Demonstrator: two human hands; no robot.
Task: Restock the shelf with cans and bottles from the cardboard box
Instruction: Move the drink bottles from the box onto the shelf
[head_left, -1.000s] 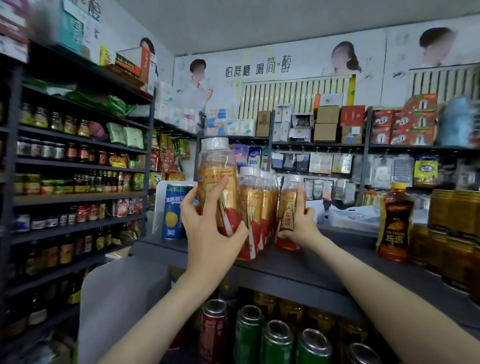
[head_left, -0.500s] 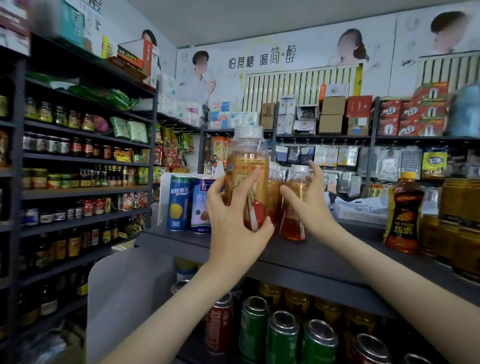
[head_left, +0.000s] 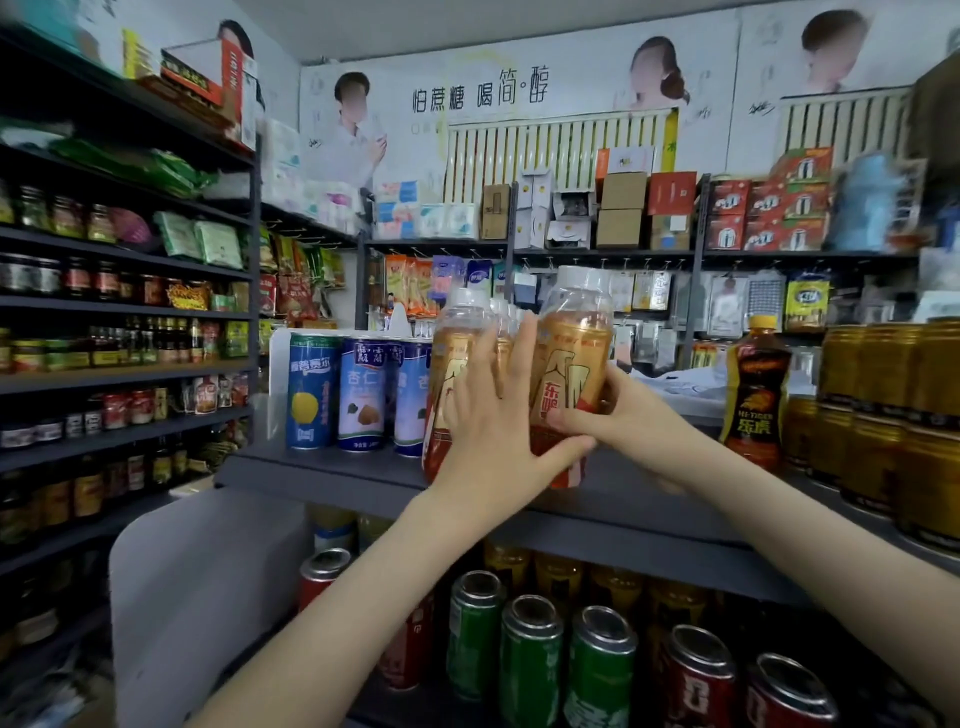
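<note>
The right hand (head_left: 618, 415) grips an orange drink bottle (head_left: 571, 364); the flat left hand (head_left: 493, 431) braces the neighbouring bottle (head_left: 451, 374); a hard shove could topple both.

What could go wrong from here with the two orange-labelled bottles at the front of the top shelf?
1. The orange-labelled clear plastic bottle gripped by the right hand is near the front lip of the dark metal shelf; released there, it might tip onto the green and red metal cans below.
2. The left hand presses flat against the neighbouring orange-labelled bottle; a hard push could knock it into the tall blue-and-white cans.
</note>
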